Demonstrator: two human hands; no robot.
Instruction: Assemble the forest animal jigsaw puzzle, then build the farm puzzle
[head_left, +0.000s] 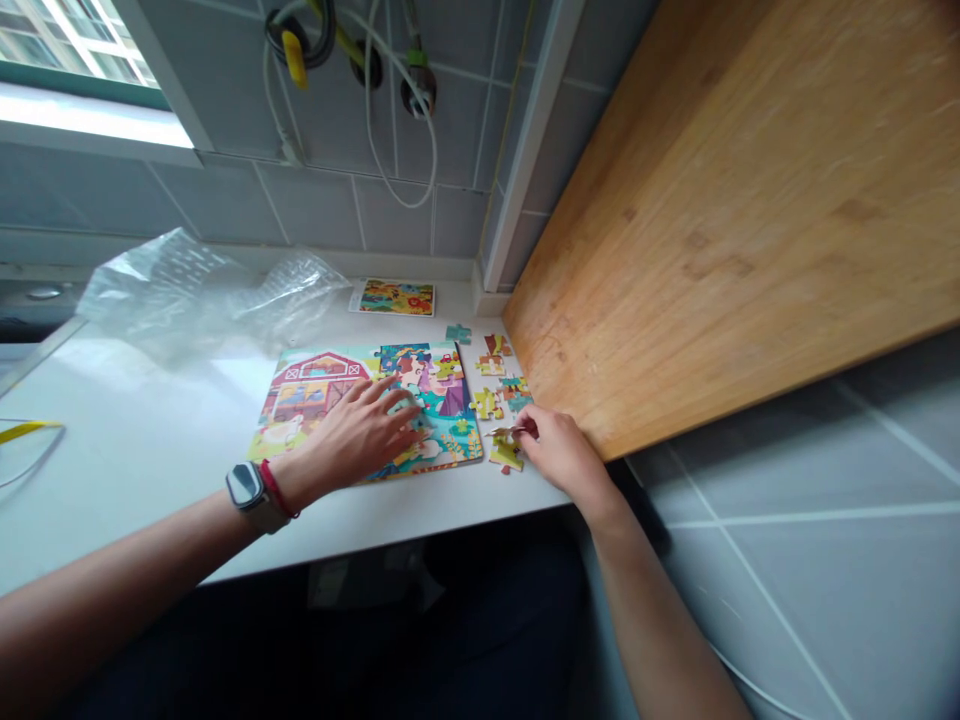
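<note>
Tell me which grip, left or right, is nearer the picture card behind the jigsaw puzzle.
Left. The left grip rests on the jigsaw puzzle, in front of the picture card; the right grip is farther, to the front right, pinching a puzzle piece.

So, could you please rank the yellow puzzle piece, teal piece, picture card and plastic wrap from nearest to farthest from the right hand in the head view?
From the right hand:
1. Yellow puzzle piece, just left.
2. Teal piece, farther up.
3. Picture card, by the wall.
4. Plastic wrap, far left.
</note>
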